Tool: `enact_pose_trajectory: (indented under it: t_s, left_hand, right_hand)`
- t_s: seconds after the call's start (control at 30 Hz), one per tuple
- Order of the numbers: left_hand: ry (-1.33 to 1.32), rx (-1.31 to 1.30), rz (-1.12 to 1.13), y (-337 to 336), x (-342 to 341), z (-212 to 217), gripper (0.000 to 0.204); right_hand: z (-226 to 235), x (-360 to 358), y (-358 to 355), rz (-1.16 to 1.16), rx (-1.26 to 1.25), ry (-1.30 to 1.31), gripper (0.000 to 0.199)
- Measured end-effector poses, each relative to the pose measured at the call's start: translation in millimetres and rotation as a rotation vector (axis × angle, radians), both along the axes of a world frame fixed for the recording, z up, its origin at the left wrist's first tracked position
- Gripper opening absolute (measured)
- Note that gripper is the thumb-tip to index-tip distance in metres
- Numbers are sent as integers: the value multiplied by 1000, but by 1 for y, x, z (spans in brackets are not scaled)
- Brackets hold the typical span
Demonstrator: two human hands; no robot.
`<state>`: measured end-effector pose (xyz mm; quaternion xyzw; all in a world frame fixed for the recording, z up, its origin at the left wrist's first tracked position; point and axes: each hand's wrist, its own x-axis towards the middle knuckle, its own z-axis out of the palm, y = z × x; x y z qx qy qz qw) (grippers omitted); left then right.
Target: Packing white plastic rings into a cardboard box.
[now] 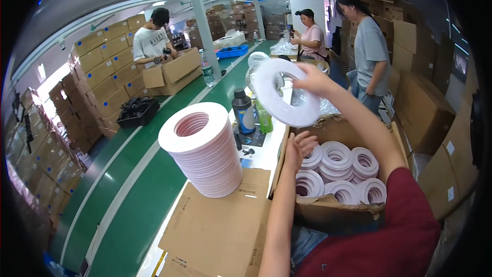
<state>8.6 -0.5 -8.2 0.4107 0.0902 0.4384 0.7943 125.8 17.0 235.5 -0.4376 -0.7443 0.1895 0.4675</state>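
My right hand (313,81) is raised over the carton and pinches a flat white ring (268,97) by its upper right edge; the ring faces me, tilted. My left hand (300,149) is empty, its fingers apart, beside the carton's left wall and below the ring. Several more white rings (342,192) lie in stacks inside the open cardboard carton (333,212) in front of me. To the left, a tall leaning stack of white rings (214,159) with pinkish edges stands on a flat cardboard sheet (220,225).
A dark bottle (243,110) and a green bottle (264,118) stand behind the stack. A green conveyor belt (123,174) runs along the left. Across it, a person (154,43) handles something at an open box (177,74). Two other people (369,51) are at the far right.
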Motion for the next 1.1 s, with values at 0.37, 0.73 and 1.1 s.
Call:
enact_pose_trajectory:
  t_s: [0.37, 0.73, 1.1]
  left_hand:
    - [530, 106, -167, 6, 2, -19, 74]
    - [572, 151, -190, 18, 21, -38, 73]
    - [1241, 929, 483, -2, -7, -27, 34]
  right_hand:
    - [55, -261, 45, 356, -318, -510, 54]
    - [47, -262, 82, 287, -403, -850, 94]
    - [-75, 42, -37, -169, 360, -397, 20]
